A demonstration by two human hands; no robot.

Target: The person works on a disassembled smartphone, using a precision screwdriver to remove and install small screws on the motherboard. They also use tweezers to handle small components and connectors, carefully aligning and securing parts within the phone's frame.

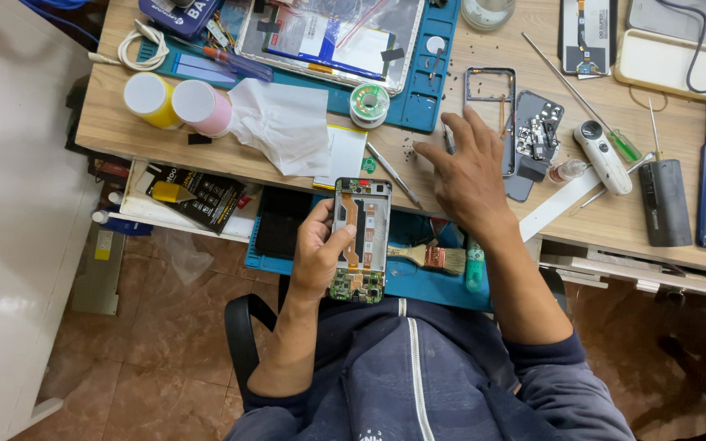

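The person is sitting at a cluttered wooden workbench (288,155), seen from above. Their left hand (318,253) is gripping an opened smartphone (360,241) with its back cover off, thumb pressing across the exposed frame, so the orange flex cable and the green circuit board at the lower end are showing. The phone is being held just off the near edge of the bench, above a blue mat (418,282) on a lower shelf, where a paintbrush (431,258) is lying just beside it.

Their right hand (467,167) is resting palm down on the benchtop, fingers spread and holding nothing, fingertips reaching among tiny screws (412,147) scattered on the wood. A metal tweezer (394,171) is lying near that hand, and a bare phone frame (489,86) and a dark back cover with loose parts (537,135) are lying just beyond it. A crumpled white tissue (283,122) is sitting to the left.
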